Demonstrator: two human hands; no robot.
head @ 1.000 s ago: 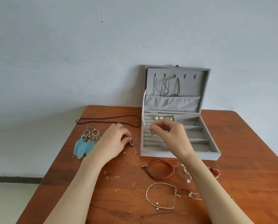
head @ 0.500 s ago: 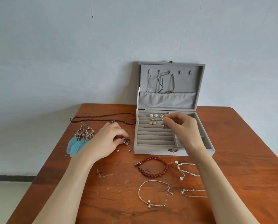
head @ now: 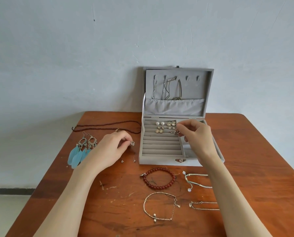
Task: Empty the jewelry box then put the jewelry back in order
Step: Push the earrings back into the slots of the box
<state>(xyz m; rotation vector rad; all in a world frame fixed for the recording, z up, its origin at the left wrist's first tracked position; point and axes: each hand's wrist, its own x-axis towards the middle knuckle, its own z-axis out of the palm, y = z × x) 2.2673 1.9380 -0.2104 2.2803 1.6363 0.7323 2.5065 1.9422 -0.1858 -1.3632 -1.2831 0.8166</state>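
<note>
An open grey jewelry box (head: 157, 161) stands at the back of the wooden table (head: 255, 168), its lid upright with thin chains (head: 166, 88) hanging inside. Pearl studs (head: 160, 123) and several small earrings (head: 171, 124) sit in its ring-roll slots. My right hand (head: 196, 135) hovers over the slots and pinches a small silver earring (head: 176, 133). My left hand (head: 111, 147) rests on the table left of the box and pinches a small crystal earring (head: 132, 143).
Blue feather earrings (head: 82, 151) and a dark bead necklace (head: 107, 127) lie at the left. Two tiny studs (head: 128, 160) lie near the box's corner. In front are a red bead bracelet (head: 159, 177) and three thin chain bracelets (head: 161, 206), (head: 197, 181), (head: 203, 205).
My right hand has moved from the left slots to the right end of the ring rolls, uncovering the earrings in the back rows. My left hand has stayed on its small earring.
</note>
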